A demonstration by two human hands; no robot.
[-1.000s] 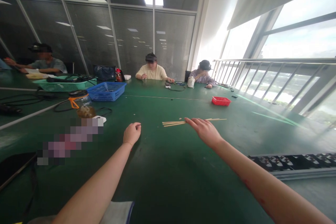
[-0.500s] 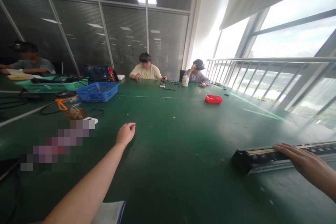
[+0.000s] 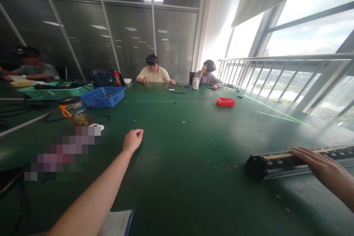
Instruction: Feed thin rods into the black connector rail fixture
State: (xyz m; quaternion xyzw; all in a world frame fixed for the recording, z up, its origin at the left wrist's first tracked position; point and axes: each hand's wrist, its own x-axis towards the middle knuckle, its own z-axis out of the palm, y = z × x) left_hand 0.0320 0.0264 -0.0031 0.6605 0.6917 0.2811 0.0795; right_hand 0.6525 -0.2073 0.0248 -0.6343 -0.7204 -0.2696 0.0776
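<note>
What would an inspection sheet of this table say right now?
Surface: green table, scuffed, with small crumbs.
Job's things: thin sticks lie along a long black tray.
Clutter: blue basket, green basket, red box, jar, white jug.
Hands: right hand lies flat on the sticks and tray; left hand is loosely curled on the table, holding nothing visible.
Cables: black cables at far left.
Surroundings: three people seated at the far side, glass partition, railing, windows.
</note>
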